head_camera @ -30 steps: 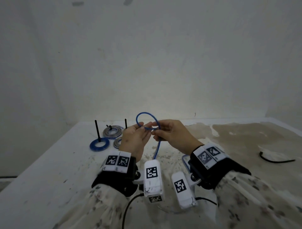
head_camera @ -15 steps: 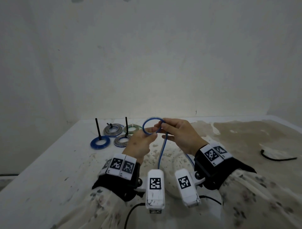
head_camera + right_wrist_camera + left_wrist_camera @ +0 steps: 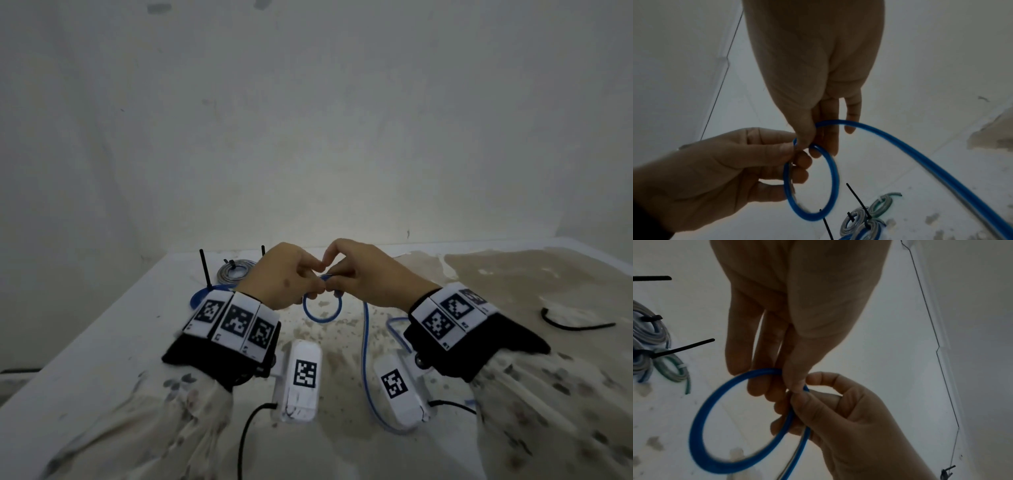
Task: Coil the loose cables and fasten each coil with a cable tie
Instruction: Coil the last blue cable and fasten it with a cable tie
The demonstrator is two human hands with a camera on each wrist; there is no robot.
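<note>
A thin blue plastic-sheathed cable [image 3: 322,310] forms one small round loop above the white bench [image 3: 102,342], its tail trailing down onto it.

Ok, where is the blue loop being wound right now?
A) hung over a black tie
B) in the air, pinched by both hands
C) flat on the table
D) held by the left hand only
B: the blue loop hangs above the table, with the left hand and the right hand both pinching it at the top where their fingertips meet.
</note>
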